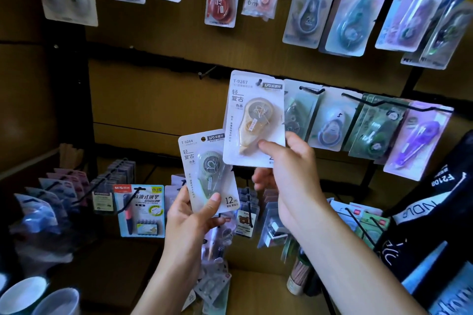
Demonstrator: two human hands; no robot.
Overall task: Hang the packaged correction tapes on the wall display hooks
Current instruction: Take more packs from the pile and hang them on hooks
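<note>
A beige correction tape pack, marked T-9267, is held up against the wall display by the right hand; the thumb is pressed on the lower front of the card, the other fingers closed behind it. Its hang hole sits at a hook tip, and the card appears to be just threaded or about to be; which cannot be told for certain.

A green pack, marked T-9264 and 12 m, is pinched by its lower edge in the left hand, thumb on the front, fingers behind. It is held lower, its upper right corner tucked behind the beige pack.

An empty hook is seen just to the left on the same rail. Hung packs fill the hooks to the right.

Risks judged from here:
- The beige card is tilted slightly; if released before the hole is fully seated, it is likely to slide off the tip and fall among the stock below.
- The overlap of the two cards could cause the green pack to be dragged or knocked.
- The thin card could be torn at the hole if forced at an angle.
- The neighbouring pack just to the right could be nudged.
</note>
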